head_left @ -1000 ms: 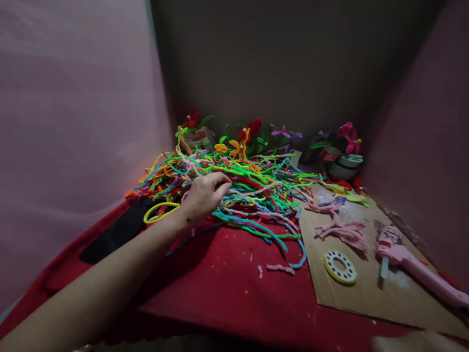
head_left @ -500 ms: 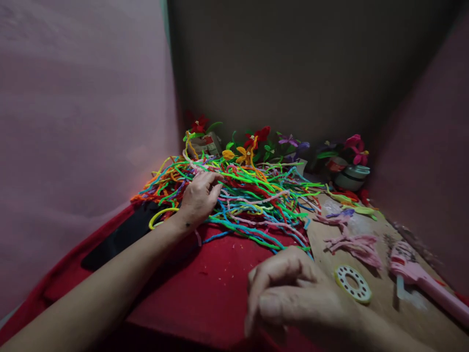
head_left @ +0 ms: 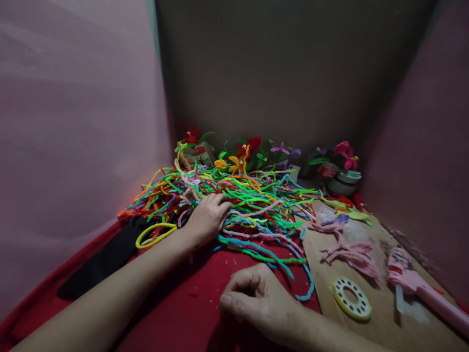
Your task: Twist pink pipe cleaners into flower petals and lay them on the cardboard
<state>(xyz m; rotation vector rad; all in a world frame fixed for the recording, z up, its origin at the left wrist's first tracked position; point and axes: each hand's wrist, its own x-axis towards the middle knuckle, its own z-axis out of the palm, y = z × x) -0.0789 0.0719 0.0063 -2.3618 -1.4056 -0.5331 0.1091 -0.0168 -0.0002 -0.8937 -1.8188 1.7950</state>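
Note:
A large tangled pile of pipe cleaners [head_left: 264, 200] in many colours lies across the red cloth [head_left: 183, 303]. My left hand [head_left: 208, 217] rests at the pile's near side, its fingers bent down among the strands; the fingertips are hidden, but they look closed on pipe cleaners. Nearer to me, my right hand [head_left: 258, 300] hovers low over the cloth, loosely curled, thumb near the bent forefinger. Nothing shows in it. A yellow ring [head_left: 156, 235] and a black flat object [head_left: 102, 259] lie left of my left wrist.
Fuzzy flowers [head_left: 240, 164] stand behind the pile, with a pale jar [head_left: 344, 182] farther right. On the brown board [head_left: 315, 264] are pink pipe-cleaner pieces [head_left: 353, 256], a white disc with holes and a yellow rim [head_left: 351, 298], and a pink glue gun [head_left: 414, 281]. Pink sheets hang at both sides.
My left hand has come nearer to me along the pile, and some strands have shifted. My right hand has moved left and curled more tightly. The view has tilted slightly.

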